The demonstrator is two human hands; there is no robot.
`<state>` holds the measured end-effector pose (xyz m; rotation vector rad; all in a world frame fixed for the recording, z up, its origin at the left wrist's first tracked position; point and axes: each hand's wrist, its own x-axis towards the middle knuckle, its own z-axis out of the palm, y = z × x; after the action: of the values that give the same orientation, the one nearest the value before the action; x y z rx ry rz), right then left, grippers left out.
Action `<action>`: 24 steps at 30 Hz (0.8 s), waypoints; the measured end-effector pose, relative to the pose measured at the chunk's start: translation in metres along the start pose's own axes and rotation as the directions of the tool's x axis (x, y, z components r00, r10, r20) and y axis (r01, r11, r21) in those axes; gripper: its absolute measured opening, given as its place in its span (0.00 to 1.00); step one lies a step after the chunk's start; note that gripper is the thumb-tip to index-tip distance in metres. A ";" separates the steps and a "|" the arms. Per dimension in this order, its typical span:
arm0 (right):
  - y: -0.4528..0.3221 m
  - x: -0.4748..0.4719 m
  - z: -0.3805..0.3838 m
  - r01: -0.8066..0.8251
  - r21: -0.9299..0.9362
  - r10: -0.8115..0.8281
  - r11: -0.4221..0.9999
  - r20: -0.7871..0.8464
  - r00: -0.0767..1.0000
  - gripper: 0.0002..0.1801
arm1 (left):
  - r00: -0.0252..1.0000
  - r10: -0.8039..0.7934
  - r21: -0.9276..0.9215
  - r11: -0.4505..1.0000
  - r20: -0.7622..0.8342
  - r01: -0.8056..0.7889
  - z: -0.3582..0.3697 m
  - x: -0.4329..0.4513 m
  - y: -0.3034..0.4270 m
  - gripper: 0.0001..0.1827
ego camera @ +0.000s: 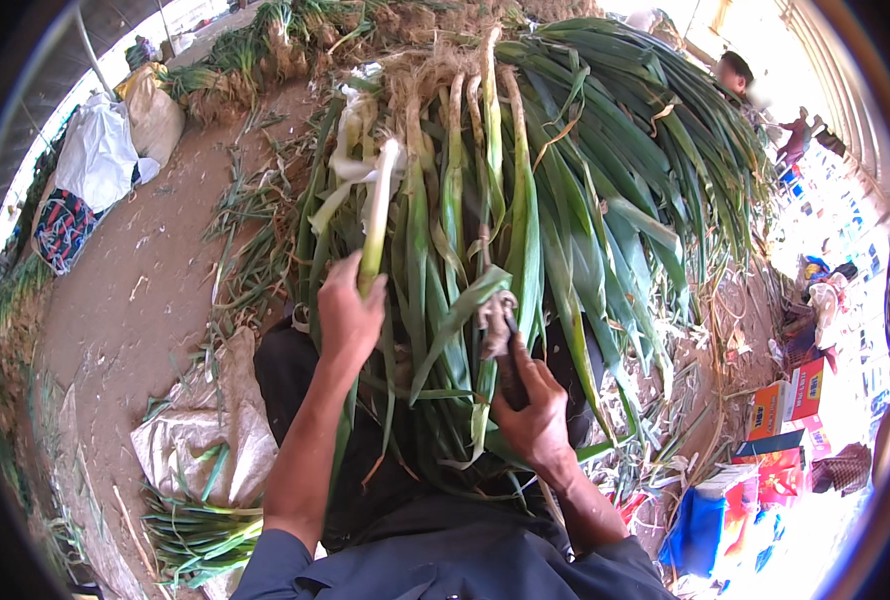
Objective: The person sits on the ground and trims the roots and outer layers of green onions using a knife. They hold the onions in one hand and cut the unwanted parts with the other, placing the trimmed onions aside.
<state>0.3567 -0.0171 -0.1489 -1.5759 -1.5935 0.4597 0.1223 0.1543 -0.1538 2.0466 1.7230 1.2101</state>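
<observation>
My left hand (350, 311) grips a leek (379, 206) by its light green part, with the clean white stalk pointing up and away. My right hand (533, 420) is closed around a dark-handled tool (513, 379), perhaps a knife. A greyish, cloth-like wrapping (496, 322) shows at the tool's upper end, and a cut-looking leaf crosses just beside it. Between and beyond both hands lie several unpeeled leeks (452, 180), with brown roots at the far end and green leaves towards my lap. Left of them are some pale, stripped stalks (347, 142).
A large heap of leeks (632, 127) spreads at the far right. Leaf scraps (254, 225) litter the dirt floor. White sacks (96, 154) stand at left, and another sack (212, 450) lies nearer me. Cardboard boxes (779, 409) are at right. A person (735, 73) is in the right background.
</observation>
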 end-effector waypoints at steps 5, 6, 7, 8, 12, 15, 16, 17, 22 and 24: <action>0.016 0.011 -0.034 -0.052 -0.031 0.047 0.998 -0.141 0.989 0.41 | 0.954 0.277 -0.302 0.925 0.118 -0.231 0.073 0.018 0.077 0.24; 0.013 0.016 -0.041 -0.107 -0.012 0.104 0.994 -0.136 0.985 0.41 | 0.945 0.162 -0.362 0.931 0.285 -0.050 0.089 0.019 0.097 0.25; 0.008 0.019 -0.047 -0.162 0.010 0.162 0.987 -0.123 0.979 0.41 | 0.924 0.164 -0.334 0.942 0.344 -0.042 0.105 0.021 0.105 0.29; 0.015 0.021 -0.054 -0.121 -0.038 0.114 0.992 -0.157 0.981 0.41 | 0.885 0.126 -0.221 0.975 0.449 -0.027 0.124 0.025 0.123 0.38; 0.015 0.025 -0.056 -0.213 0.022 0.214 0.977 -0.096 0.972 0.41 | 0.891 0.107 -0.135 0.989 0.442 -0.052 0.155 0.035 0.130 0.31; 0.023 0.026 -0.055 -0.163 0.061 0.169 0.985 -0.128 0.977 0.41 | 0.870 -0.026 -0.139 0.984 0.492 0.108 0.154 0.051 0.130 0.25; 0.023 0.024 -0.055 -0.206 0.075 0.214 0.976 -0.108 0.971 0.40 | 0.852 -0.076 -0.173 0.966 0.519 0.192 0.154 0.059 0.121 0.27; 0.022 0.021 -0.054 -0.216 0.094 0.226 0.972 -0.106 0.968 0.40 | 0.829 -0.125 -0.204 0.940 0.545 0.275 0.152 0.063 0.110 0.28; 0.017 0.014 -0.053 -0.252 0.099 0.257 0.963 -0.050 0.965 0.41 | 0.814 -0.107 -0.512 0.729 0.571 0.455 0.141 0.030 0.057 0.30; 0.029 0.017 -0.054 -0.249 0.087 0.253 0.965 -0.038 0.967 0.41 | 0.878 0.023 -0.508 0.823 0.478 0.255 0.130 0.012 0.080 0.37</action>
<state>0.4180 -0.0125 -0.1339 -1.7211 -1.3271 0.6099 0.2695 0.1851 -0.1824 1.6539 1.0803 0.9271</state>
